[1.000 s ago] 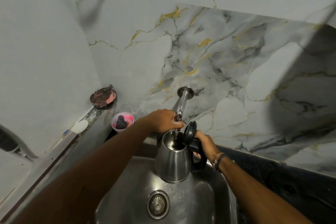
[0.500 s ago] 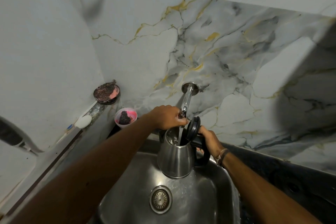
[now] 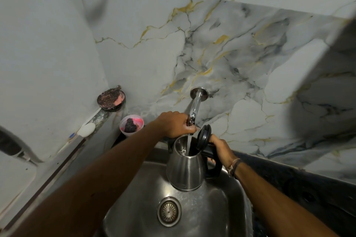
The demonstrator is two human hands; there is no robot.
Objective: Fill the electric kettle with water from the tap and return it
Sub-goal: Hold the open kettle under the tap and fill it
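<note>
The right hand [image 3: 219,147] grips the kettle [image 3: 185,167] by its handle, lid open, under the tap [image 3: 194,107] to catch water; the left hand [image 3: 175,124] closes on the tap's valve.

One head cam, wide-angle, looks fwd and down at sink [image 3: 221,208] and marble wall [image 3: 221,54]; close, arms reaching in from bottom.

Dim, shadowy wide-angle view, edges warped
</note>
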